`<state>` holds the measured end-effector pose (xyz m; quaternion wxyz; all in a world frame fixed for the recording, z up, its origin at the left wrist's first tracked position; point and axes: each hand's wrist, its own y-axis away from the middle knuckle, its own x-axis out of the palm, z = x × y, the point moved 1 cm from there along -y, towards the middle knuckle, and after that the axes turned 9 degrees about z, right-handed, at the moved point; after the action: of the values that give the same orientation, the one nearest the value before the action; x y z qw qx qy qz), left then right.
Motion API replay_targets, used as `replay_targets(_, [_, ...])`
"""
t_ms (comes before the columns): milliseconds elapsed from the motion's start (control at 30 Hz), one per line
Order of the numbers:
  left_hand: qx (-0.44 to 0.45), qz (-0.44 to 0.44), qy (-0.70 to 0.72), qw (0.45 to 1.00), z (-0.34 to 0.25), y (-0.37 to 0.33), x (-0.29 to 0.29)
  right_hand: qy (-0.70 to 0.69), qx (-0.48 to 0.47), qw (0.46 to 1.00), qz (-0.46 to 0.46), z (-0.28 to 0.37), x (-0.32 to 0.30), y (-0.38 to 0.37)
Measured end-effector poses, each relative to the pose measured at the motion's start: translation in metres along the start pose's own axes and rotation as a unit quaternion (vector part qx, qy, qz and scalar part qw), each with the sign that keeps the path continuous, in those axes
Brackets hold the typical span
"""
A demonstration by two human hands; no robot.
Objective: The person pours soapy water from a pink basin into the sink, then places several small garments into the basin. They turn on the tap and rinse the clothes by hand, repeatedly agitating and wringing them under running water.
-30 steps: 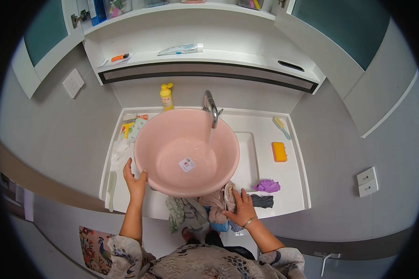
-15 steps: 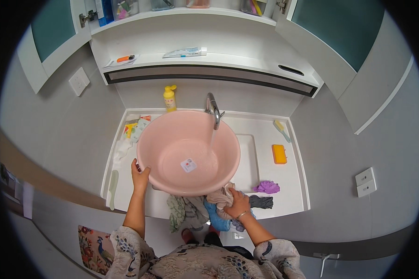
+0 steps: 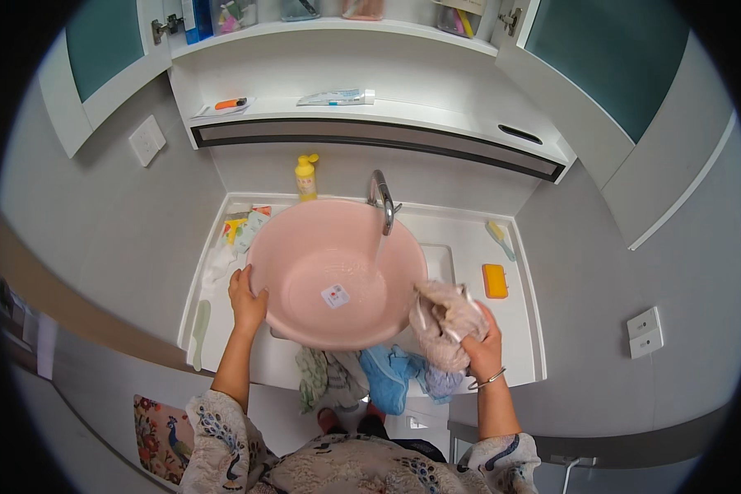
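Head view: at the right rim of the pink basin [image 3: 292, 247], the right hand [image 3: 482, 344] clutches a crumpled beige cloth [image 3: 440, 325]; the left hand [image 3: 248, 300] grasps the opposite rim.

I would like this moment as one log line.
left hand: at pink basin edge; right hand: holding beige cloth; faucet: running into basin
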<state>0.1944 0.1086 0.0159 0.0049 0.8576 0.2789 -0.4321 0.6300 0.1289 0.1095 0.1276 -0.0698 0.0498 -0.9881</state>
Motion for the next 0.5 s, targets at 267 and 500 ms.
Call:
replay_targets(267, [-0.035,0.02,0.18,0.983,0.03,-0.003,0.021,0.288,-0.208,0.934,0.044,0.016,0.078,-0.068])
replay_targets(500, [-0.036,0.032,0.113,0.992,-0.002,0.005,0.013,0.225,-0.036,0.972,0.062,-0.047,0.047,-0.024])
